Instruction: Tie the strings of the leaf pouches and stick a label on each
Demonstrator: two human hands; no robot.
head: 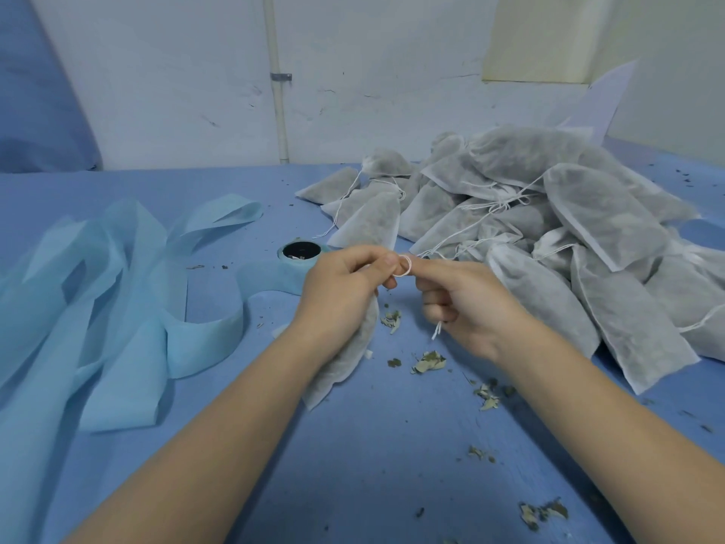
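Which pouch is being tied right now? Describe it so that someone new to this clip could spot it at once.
Start at the big pile of pouches on the right of the blue table, then look left to the two hands at the centre. The pouch being tied hangs down beneath the left hand. Unlike the rest, it lies apart from the pile, its white string looped between both hands' fingers.

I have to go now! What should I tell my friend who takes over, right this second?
Left hand grips the neck of one leaf pouch, which hangs down onto the blue table.
Right hand pinches its white string, looped between the fingers; the knot is not yet finished.
A pile of pouches lies to the right; I cannot tell how many are tied.
No label shows on any pouch.
Left: finish this knot, label it, continue through the pile.
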